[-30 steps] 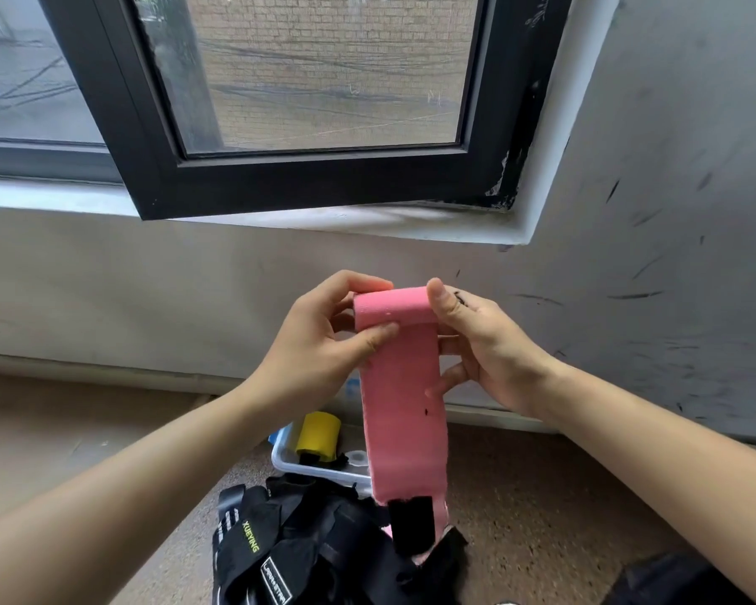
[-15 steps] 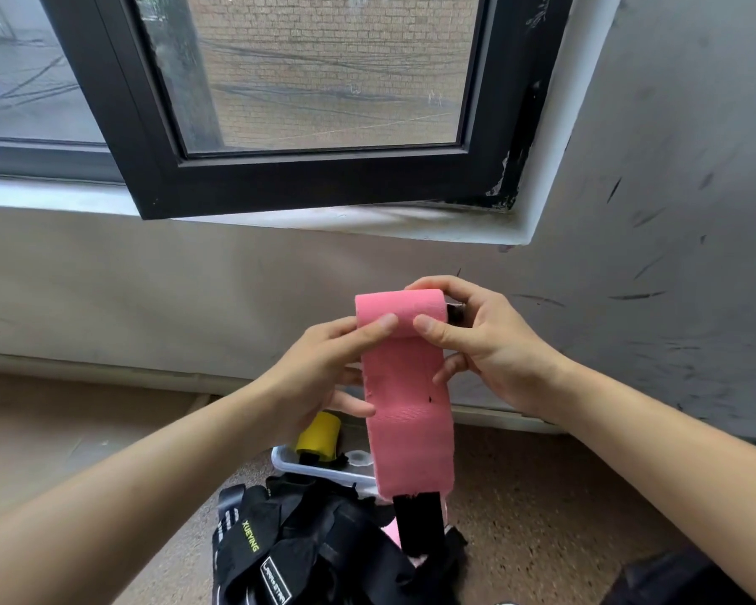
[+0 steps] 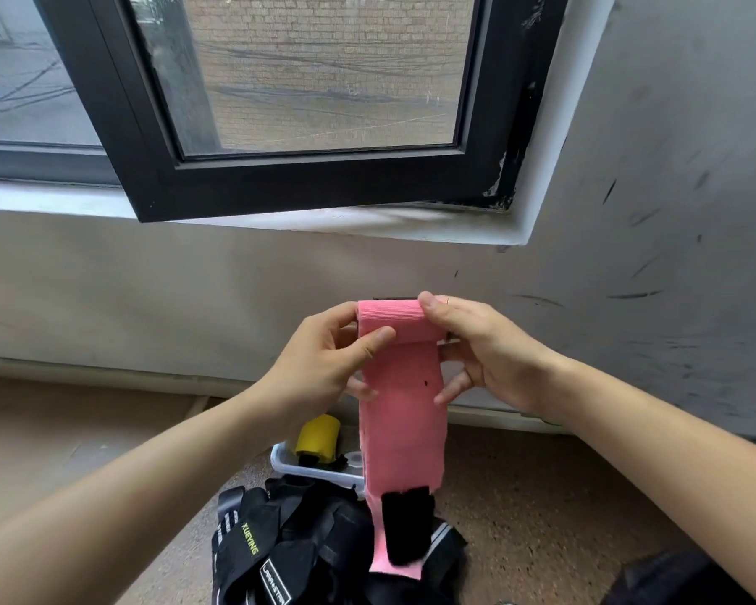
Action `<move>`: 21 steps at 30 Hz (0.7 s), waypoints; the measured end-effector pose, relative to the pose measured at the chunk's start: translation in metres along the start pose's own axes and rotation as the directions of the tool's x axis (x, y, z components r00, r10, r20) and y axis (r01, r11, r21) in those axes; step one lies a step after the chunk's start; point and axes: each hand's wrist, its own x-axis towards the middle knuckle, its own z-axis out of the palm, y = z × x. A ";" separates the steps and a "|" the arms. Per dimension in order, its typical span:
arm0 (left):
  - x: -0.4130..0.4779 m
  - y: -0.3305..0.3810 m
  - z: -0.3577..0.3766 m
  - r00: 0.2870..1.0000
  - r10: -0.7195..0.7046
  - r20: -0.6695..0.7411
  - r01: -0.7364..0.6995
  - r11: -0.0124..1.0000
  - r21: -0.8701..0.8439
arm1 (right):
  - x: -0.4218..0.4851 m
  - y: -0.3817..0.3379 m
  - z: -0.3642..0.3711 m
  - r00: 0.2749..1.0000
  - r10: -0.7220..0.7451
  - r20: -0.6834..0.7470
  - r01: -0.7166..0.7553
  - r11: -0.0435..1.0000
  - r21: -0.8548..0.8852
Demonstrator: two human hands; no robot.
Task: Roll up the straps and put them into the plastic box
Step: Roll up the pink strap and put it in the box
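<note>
your fingers (image 3: 374, 340) on both your left hand (image 3: 324, 364) and right hand (image 3: 485, 351) grip the rolled top of the pink strap (image 3: 400, 403); its tail hangs over the black straps (image 3: 306, 543) beside the plastic box (image 3: 311, 473) holding a yellow roll (image 3: 317, 438).

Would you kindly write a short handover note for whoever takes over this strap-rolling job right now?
Left hand: grips the left end of the pink strap, thumb across the roll.
Right hand: grips the right end of the roll.
Strap: rolled at the top only; the tail hangs down, its black patch over the pile of black straps on the floor.
Done: a rolled yellow strap sits in the plastic box.
Left: finish rolling the pink one, box it, then the black ones.
</note>
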 end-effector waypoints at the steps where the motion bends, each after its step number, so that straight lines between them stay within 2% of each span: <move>1: 0.000 -0.001 -0.001 1.000 0.023 -0.008 -0.023 1.000 0.017 | -0.001 0.000 0.001 1.000 0.015 0.000 -0.015 1.000 -0.011; 6: 0.001 -0.005 -0.004 0.997 0.072 0.018 -0.073 0.993 0.088 | 0.000 0.001 0.000 0.998 -0.057 -0.027 0.056 0.997 -0.052; 9: 0.001 -0.003 -0.005 0.999 0.000 0.048 -0.003 0.999 0.048 | 0.000 0.004 -0.001 0.992 -0.112 -0.053 0.108 0.991 -0.076; 15: -0.003 0.004 -0.007 0.964 -0.233 0.128 0.239 0.970 -0.032 | 0.001 0.006 0.000 0.983 -0.170 -0.074 0.164 0.983 -0.086; 17: -0.003 0.007 -0.006 0.951 -0.267 0.157 0.276 0.960 -0.037 | 0.000 0.006 0.001 0.978 -0.193 -0.074 0.183 0.976 -0.118; 21: -0.002 0.010 -0.003 0.958 -0.274 0.084 0.280 0.957 -0.079 | 0.002 0.010 0.004 0.966 -0.248 -0.069 0.232 0.955 -0.186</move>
